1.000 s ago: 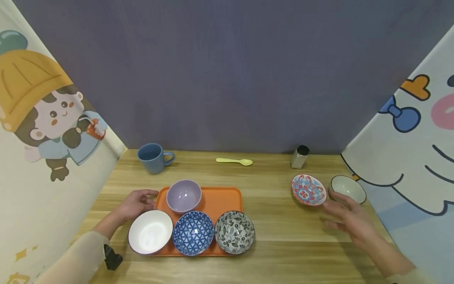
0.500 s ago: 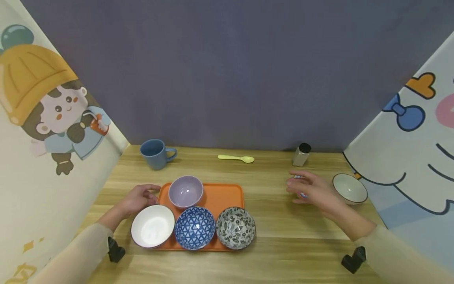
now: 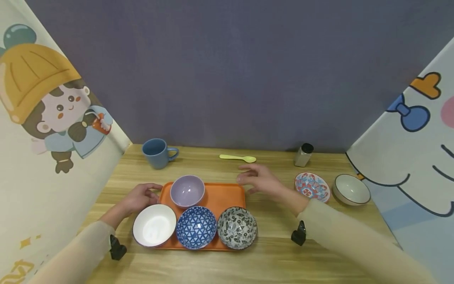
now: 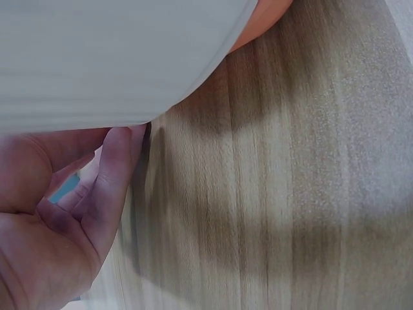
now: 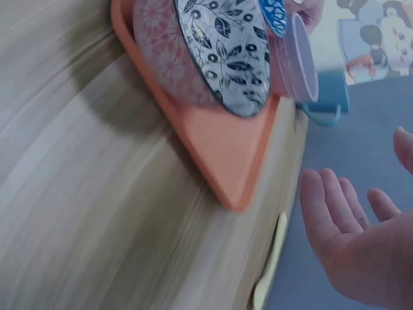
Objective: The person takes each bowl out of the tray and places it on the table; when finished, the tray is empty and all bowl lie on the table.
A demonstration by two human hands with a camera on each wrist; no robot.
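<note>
My left hand [image 3: 140, 198] is at the left edge of the orange tray [image 3: 227, 194], behind the white bowl [image 3: 154, 225]. In the left wrist view the bowl's outer wall hides the fingertips, and I cannot tell whether they pinch the tray. My right hand [image 3: 260, 182] hovers near the tray's far right corner, fingers apart and holding nothing; the right wrist view shows its relaxed fingers [image 5: 316, 200]. On the tray stand a lavender bowl [image 3: 187, 192] at back left, a blue triangle-patterned bowl [image 3: 196, 228] at front centre and a leaf-patterned grey bowl [image 3: 237, 228] at front right.
A blue mug [image 3: 157, 154] stands at back left, and a yellow spoon [image 3: 237, 158] lies behind the tray. To the right are a black-capped shaker [image 3: 303, 155], a red and blue patterned dish [image 3: 312, 186] and a pale bowl [image 3: 352, 190]. A dark blue-grey backdrop [image 3: 227, 75] rises behind the table.
My right hand has swept left, from beside the pale bowl, over the patterned dish, to the tray's right corner. My left hand stays at the tray's left edge.
</note>
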